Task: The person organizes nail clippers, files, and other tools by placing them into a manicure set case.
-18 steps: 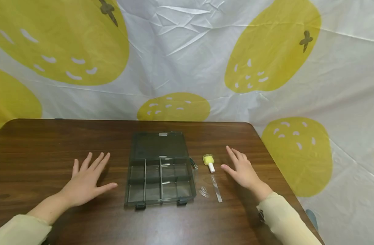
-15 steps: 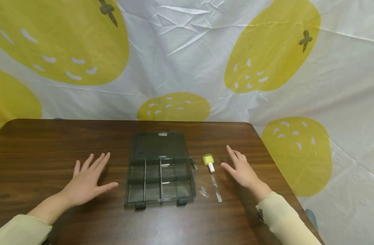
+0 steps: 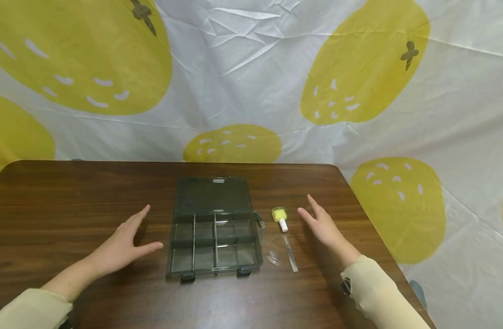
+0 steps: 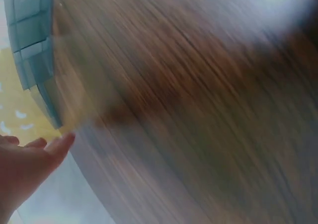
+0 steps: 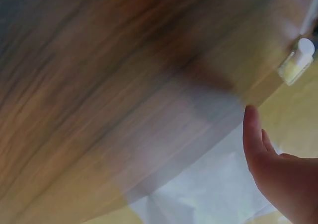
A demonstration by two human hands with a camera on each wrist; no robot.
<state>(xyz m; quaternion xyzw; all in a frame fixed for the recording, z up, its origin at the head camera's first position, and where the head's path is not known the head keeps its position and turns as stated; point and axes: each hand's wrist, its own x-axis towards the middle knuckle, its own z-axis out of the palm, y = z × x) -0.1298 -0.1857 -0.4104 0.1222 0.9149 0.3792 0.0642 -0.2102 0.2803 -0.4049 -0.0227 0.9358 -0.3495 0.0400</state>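
My left hand (image 3: 119, 246) is over the table left of the box, thumb spread from the extended fingers, holding nothing. To the right of the small items, my right hand (image 3: 324, 228) also holds nothing, its thumb and fingers apart. Between the hands lies a dark see-through divided box (image 3: 224, 240) with its lid (image 3: 213, 196) laid back. A yellow nail polish bottle (image 3: 279, 214) with a white cap is nearest my right hand. Below it lies a nail file (image 3: 290, 254), beside a few clear nail-tip-like pieces (image 3: 273, 257). A small nail clipper (image 3: 259, 220) rests against the box's right side.
The brown wooden table (image 3: 91, 187) ends at a hanging white sheet (image 3: 251, 82) printed with yellow fruit. Two latches, one of them the left latch (image 3: 188, 277), stick out from the box's front edge.
Both hands have turned so that their palms face more inward toward the box. The left thumb has shifted slightly right. The box and small items have not moved.
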